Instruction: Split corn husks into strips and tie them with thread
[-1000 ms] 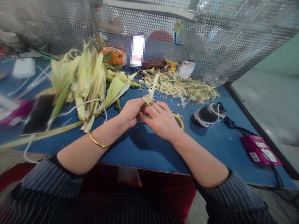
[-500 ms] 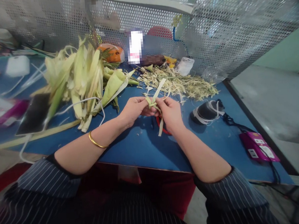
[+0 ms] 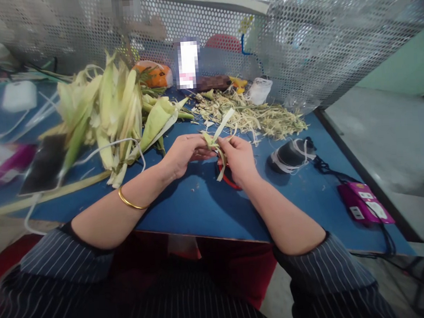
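Above the middle of the blue table, my left hand [image 3: 189, 153] pinches one side of a folded or knotted corn husk strip [image 3: 223, 124]. My right hand [image 3: 239, 158] grips the same strip from the other side, thumb and fingers pressed together. One pale end sticks up and away from me, and another hangs down by my right palm. Below my right hand a red-handled tool [image 3: 231, 183], perhaps scissors, is partly hidden. To the left lies a heap of corn husks [image 3: 115, 102]. Beyond my hands spreads a pile of shredded husk scraps [image 3: 252, 112].
A black cylinder wound with white cord [image 3: 291, 156] lies to the right, with a purple power strip [image 3: 365, 203] near the table's right edge. At left are a dark phone [image 3: 43, 163] and white cable. A perforated metal screen [image 3: 216, 13] borders the table's back.
The hanging end of the strip has swung a little left and up as my hands turn it. The whole view has shifted slightly. Both hands keep their hold.
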The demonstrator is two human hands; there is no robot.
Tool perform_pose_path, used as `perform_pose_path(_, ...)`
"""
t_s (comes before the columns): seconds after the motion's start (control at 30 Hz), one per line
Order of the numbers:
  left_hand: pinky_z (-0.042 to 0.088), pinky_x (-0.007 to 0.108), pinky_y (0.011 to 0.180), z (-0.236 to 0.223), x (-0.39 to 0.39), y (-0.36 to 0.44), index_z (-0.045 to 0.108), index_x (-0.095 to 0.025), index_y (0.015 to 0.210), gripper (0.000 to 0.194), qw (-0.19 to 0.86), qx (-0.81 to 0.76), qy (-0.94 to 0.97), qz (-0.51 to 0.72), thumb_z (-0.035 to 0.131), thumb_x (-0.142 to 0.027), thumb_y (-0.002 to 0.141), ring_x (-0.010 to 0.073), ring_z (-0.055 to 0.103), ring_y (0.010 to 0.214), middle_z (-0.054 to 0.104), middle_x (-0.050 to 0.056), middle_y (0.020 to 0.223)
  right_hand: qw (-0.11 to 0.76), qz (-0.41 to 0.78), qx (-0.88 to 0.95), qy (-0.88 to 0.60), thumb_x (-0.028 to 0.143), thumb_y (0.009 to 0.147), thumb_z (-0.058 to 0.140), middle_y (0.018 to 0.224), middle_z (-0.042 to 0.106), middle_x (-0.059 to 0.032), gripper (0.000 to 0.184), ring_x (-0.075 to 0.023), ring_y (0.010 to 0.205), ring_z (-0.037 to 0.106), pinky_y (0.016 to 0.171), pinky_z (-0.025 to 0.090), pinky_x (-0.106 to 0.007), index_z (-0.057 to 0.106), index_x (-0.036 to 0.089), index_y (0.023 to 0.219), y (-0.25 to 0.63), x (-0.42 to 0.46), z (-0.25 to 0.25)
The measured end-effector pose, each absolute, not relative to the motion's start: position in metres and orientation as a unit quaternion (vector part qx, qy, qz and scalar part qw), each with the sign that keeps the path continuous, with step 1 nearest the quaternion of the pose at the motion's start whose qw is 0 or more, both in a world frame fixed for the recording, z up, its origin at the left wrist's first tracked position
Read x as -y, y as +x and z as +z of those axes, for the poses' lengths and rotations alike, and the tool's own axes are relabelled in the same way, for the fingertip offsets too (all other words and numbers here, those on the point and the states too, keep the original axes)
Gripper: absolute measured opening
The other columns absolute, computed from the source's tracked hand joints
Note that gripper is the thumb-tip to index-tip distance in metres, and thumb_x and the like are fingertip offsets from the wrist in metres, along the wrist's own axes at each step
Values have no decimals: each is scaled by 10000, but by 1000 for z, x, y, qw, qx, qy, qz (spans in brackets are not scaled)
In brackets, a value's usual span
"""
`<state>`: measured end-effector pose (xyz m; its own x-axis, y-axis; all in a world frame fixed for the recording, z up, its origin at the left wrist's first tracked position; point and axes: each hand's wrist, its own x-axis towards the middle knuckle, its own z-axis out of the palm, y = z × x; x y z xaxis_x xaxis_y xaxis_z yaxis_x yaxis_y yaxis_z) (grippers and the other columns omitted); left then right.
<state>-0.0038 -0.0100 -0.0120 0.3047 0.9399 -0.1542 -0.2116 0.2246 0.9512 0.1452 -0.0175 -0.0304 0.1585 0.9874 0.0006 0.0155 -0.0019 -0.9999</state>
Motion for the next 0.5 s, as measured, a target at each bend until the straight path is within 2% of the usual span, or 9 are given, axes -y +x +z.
perform_pose_path(0.1, 555, 259, 744, -13, 12, -4, 770, -121, 870, 186, 674, -392, 453, 433, 723, -188, 704, 135, 704, 722, 745, 69, 811, 534, 465, 457, -539, 402, 779, 692, 556, 567, 52, 249, -94, 396, 493, 371, 383, -237, 566, 208, 686, 144, 18, -31)
perform_pose_path(0.23, 533, 244, 677, -15, 15, -1, 764, -127, 842, 170, 639, -429, 445, 458, 794, -199, 691, 103, 650, 645, 731, 47, 774, 532, 482, 453, -529, 405, 781, 703, 576, 576, 49, 251, -86, 429, 501, 424, 452, -240, 575, 200, 712, 142, 19, -32)
perform_pose_path(0.4, 418, 200, 526, -17, 8, -3, 716, -149, 716, 75, 551, -470, 442, 530, 778, -190, 715, 71, 541, 551, 665, -3, 656, 493, 529, 448, -526, 331, 879, 563, 669, 660, 25, 126, -112, 445, 580, 445, 467, -248, 507, 221, 856, 139, 22, -33)
perform_pose_path(0.47, 427, 207, 544, -16, 5, -6, 706, -150, 742, 69, 539, -459, 434, 557, 765, -168, 710, 72, 538, 546, 668, -11, 661, 488, 512, 507, -492, 268, 898, 516, 732, 688, 18, 57, -129, 499, 627, 513, 517, -275, 482, 234, 928, 139, 24, -34)
perform_pose_path(0.5, 438, 213, 559, -15, 3, -7, 706, -150, 777, 90, 540, -454, 428, 565, 759, -159, 705, 79, 548, 547, 669, -14, 657, 485, 484, 559, -467, 237, 906, 498, 789, 706, 7, 81, -135, 549, 653, 577, 547, -298, 490, 235, 986, 140, 25, -34)
